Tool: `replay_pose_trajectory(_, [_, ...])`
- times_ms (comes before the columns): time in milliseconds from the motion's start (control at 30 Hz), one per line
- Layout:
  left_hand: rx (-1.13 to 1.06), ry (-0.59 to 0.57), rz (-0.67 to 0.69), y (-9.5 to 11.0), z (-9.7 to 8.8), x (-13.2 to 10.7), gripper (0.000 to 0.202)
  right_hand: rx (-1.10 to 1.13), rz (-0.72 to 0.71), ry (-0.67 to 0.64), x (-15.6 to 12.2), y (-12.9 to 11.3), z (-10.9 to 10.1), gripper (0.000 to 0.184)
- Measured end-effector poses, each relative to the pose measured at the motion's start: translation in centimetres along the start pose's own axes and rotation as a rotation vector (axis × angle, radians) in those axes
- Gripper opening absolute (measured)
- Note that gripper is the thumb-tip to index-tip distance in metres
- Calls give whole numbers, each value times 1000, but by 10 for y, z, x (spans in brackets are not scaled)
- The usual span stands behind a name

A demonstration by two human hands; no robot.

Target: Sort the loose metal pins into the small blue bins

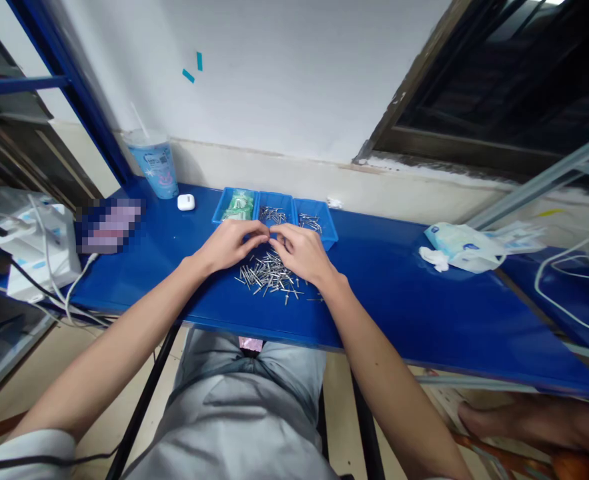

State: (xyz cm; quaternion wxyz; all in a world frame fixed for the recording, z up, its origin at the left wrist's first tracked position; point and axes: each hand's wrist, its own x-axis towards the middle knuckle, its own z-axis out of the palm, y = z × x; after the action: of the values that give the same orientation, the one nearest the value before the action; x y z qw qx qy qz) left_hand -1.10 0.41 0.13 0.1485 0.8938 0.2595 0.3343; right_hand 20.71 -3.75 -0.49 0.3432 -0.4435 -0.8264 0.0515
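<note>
Both my hands meet above a loose pile of small metal pins point(269, 277) on the blue table point(399, 293). My left hand point(231, 243) has its fingers curled and pinched toward the right hand. My right hand point(301, 252) is curled too, fingertips touching the left hand's. What they pinch is too small to make out. Just behind the hands stand three blue trays: the left one point(237, 205) holds green pieces, the middle one point(275, 212) and the right one point(315, 221) hold metal pins.
A blue cup with a straw point(153, 163) and a white earbud case point(186, 202) stand at the back left. White cables and a box point(34, 247) lie at the left edge. Tissue packets point(461, 247) and cables lie at the right.
</note>
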Motion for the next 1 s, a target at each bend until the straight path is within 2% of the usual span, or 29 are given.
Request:
replay_pose_trajectory(300, [-41, 134, -34, 0, -1, 0, 20, 0, -1, -44, 0, 7, -2, 19])
replay_pose_trajectory(633, [108, 64, 40, -3, 0, 1, 19, -5, 23, -20, 0, 5, -2, 22])
replay_pose_trajectory(1000, [123, 29, 113, -6, 3, 0, 20, 46, 16, -31, 0, 0, 2, 27])
